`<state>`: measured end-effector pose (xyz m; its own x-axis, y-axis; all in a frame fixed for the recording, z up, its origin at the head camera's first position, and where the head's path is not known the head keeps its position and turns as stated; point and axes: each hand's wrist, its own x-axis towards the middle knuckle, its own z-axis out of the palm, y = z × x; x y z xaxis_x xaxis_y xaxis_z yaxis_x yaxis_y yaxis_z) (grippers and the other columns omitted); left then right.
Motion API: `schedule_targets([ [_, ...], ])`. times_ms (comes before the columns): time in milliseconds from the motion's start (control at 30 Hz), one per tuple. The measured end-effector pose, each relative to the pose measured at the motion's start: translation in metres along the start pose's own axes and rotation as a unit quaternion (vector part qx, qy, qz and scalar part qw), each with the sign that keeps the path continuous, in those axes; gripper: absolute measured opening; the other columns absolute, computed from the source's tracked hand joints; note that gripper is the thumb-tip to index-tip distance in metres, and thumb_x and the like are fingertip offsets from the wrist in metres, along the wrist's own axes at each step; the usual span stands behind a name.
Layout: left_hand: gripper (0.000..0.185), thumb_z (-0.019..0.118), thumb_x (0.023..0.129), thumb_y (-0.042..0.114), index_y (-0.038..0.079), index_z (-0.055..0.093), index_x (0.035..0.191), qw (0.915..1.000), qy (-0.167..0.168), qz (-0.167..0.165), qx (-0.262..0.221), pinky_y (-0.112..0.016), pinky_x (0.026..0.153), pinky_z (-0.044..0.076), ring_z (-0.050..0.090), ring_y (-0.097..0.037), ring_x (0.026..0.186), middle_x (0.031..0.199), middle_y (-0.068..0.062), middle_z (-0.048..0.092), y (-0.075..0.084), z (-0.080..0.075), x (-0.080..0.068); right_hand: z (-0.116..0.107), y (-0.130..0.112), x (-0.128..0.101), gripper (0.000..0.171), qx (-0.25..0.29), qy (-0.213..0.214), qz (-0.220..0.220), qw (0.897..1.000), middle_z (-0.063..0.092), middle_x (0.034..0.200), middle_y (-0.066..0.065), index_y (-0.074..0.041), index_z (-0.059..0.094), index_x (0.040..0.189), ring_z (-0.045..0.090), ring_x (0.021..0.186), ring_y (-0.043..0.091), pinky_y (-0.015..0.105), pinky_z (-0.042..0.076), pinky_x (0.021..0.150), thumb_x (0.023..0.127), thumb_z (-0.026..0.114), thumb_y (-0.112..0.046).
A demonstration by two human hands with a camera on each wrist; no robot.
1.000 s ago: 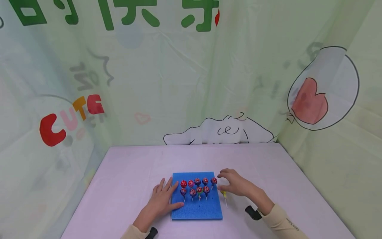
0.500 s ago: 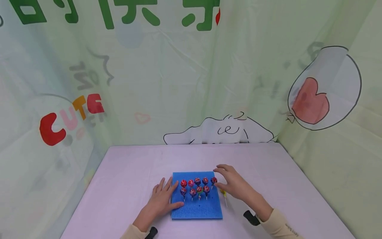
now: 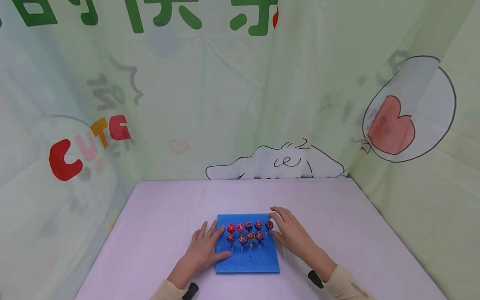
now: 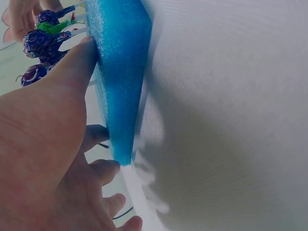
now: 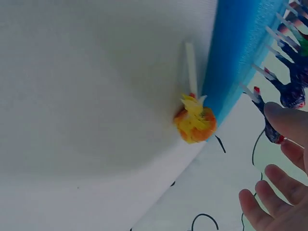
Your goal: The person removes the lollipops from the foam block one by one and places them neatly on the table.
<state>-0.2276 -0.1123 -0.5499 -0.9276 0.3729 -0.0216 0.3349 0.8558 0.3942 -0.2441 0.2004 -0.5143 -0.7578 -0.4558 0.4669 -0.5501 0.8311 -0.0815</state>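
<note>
Right hand, grip released, has advanced to the far-right lollipop; left hand, fingers flat, steadies the blue foam block.

The left hand lies flat, thumb pressed on the blue foam pad at its edge, wrapped lollipops standing beyond.

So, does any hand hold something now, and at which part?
Nothing is gripped. The left hand rests flat on the blue foam pad; the right hand hovers open beside the lollipops.
</note>
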Motion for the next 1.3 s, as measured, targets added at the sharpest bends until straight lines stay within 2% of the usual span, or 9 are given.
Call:
schedule_targets([
  [200,0.092,0.062,0.085,0.071,0.018,0.038,0.156,1.0000,0.000,-0.003,-0.004,-0.069,0.118,0.018,0.013,-0.049,0.153,0.167,-0.015,0.024,-0.001,0.002,0.002,0.006,0.002,0.000,0.043,-0.006,0.001,0.004,1.000,0.058,0.139,0.012,-0.016,0.061,0.112,0.055,0.129,0.030,0.048,0.052,0.102,0.078,0.088,-0.016],
  [400,0.093,0.061,0.085,0.072,0.018,0.038,0.156,1.0000,0.002,-0.002,-0.007,-0.069,0.118,0.018,0.012,-0.048,0.153,0.167,-0.015,0.024,-0.002,0.003,0.002,0.008,0.001,0.000,0.042,-0.012,0.010,0.005,1.000,0.058,0.139,0.014,-0.015,0.061,0.109,0.057,0.128,0.032,0.048,0.053,0.100,0.077,0.088,-0.015],
  [1033,0.091,0.063,0.086,0.070,0.018,0.038,0.156,1.0000,0.006,0.000,-0.002,-0.068,0.118,0.018,0.013,-0.049,0.153,0.166,-0.016,0.025,-0.003,0.003,0.002,-0.005,-0.005,0.007,0.040,-0.016,0.023,-0.002,1.000,0.059,0.138,0.015,-0.016,0.062,0.107,0.057,0.128,0.032,0.047,0.053,0.100,0.077,0.088,-0.013],
  [1300,0.092,0.064,0.085,0.069,0.017,0.038,0.156,0.9999,0.002,-0.002,-0.010,-0.068,0.118,0.018,0.013,-0.049,0.153,0.166,-0.016,0.025,-0.001,0.002,0.000,-0.012,-0.009,0.012,0.039,-0.007,0.008,0.013,1.000,0.059,0.139,0.014,-0.017,0.062,0.109,0.056,0.130,0.032,0.047,0.053,0.101,0.079,0.086,-0.014],
])
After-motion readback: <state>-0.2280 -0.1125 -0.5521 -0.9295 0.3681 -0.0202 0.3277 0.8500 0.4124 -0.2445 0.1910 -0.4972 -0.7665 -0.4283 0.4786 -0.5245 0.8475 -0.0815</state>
